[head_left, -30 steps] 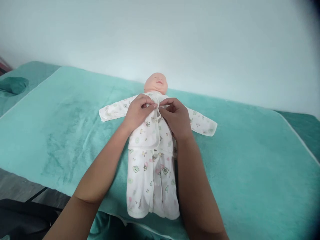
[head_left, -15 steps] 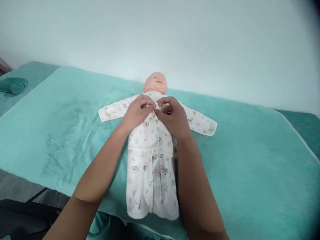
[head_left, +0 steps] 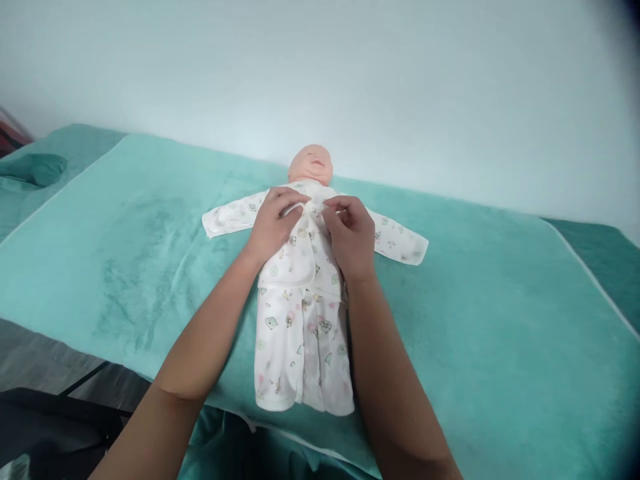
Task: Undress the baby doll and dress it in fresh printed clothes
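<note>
Through the head camera I see the left hand [head_left: 275, 227] and the right hand [head_left: 354, 230] close together over the upper chest of a doll [head_left: 311, 164], their fingertips at the front of its printed white top [head_left: 294, 260], though whether either pinches the cloth I can't tell. The doll lies face up, sleeves [head_left: 400, 240] spread wide, a matching lower garment [head_left: 280, 350] below the hem. Beneath it I see a light green cloth [head_left: 475, 320], with a pale wall [head_left: 320, 67] behind.
</note>
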{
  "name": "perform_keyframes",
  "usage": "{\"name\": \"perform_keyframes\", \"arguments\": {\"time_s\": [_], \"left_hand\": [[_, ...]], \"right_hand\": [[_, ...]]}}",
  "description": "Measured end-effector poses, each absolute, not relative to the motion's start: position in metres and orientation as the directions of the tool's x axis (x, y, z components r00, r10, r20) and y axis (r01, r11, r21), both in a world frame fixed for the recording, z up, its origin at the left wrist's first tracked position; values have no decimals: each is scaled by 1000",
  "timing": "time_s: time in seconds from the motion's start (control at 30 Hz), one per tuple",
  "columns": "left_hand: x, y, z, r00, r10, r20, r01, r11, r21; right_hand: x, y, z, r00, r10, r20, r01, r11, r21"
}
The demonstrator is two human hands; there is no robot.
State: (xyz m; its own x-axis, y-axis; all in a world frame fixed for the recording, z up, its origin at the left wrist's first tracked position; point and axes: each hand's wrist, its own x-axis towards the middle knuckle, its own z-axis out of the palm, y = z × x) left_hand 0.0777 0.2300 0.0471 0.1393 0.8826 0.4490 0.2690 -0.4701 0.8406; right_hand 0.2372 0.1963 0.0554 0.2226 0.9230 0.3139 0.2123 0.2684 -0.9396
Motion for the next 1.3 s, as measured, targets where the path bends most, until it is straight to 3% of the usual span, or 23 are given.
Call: {"name": "perform_keyframes", "arguments": {"time_s": [0.13, 0.23, 0.37, 0.6, 0.83, 0.97, 1.07, 1.2, 1.3], "left_hand": [[72, 218, 41, 115, 841, 529, 297, -538, 789], [68, 206, 40, 154, 799, 580, 330, -596, 733], [63, 197, 46, 313, 780, 541, 315, -623, 716], [50, 199, 59, 446, 819, 362, 258, -505, 824], [52, 197, 61, 403, 827, 392, 209, -500, 840], [54, 195, 62, 361, 874, 326, 189, -411, 892], [57, 193, 62, 335, 895, 295, 175, -366, 914], [63, 189, 62, 298, 915, 272, 158, -329, 931], [67, 188, 62, 294, 918, 265, 163, -321, 933]], "right_hand": [[235, 171, 49, 158, 885, 439, 427, 339, -838], [238, 160, 51, 26, 897, 441, 560, 353, -750], [238, 156, 57, -65, 914, 399, 704, 326, -631], [220, 150, 57, 17, 916, 400, 862, 190, -470], [207, 142, 61, 86, 909, 408, 938, 65, -341], [213, 143, 66, 99, 916, 389, 899, 85, -429], [225, 145, 71, 78, 931, 355, 765, 173, -621], [236, 148, 74, 150, 971, 185, 368, 119, -922], [240, 151, 71, 145, 988, 55, 73, 45, -996]]}}
